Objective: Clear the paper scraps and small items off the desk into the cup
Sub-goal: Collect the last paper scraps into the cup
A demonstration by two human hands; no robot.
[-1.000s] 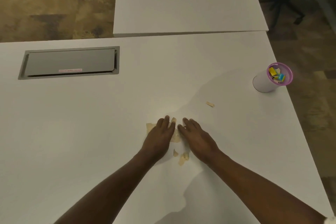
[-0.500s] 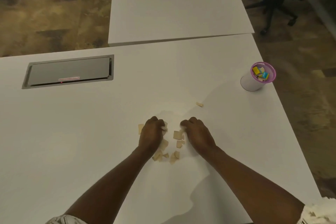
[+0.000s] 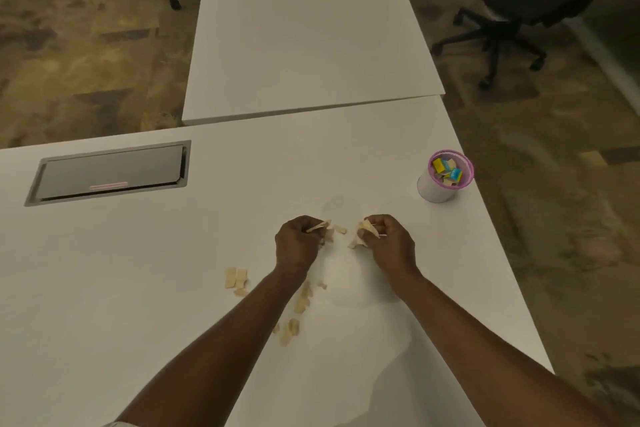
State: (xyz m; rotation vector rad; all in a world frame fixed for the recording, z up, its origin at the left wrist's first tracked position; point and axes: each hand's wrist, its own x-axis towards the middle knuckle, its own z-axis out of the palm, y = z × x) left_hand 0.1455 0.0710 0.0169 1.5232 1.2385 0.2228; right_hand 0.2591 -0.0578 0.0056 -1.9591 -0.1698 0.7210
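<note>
At the middle of the white desk [image 3: 145, 288], tan paper scraps are held bunched in both curled fists: one clump in the left hand [image 3: 298, 243], another in the right hand [image 3: 388, 242], a few bits lying loose between them. At about two o'clock from the hands, well apart and near the desk's right edge, the pink-rimmed cup [image 3: 446, 175] is seen upright, already holding yellow and blue bits. More loose scraps [image 3: 236, 281] are scattered at seven o'clock of the left hand, beside and under the left forearm.
</note>
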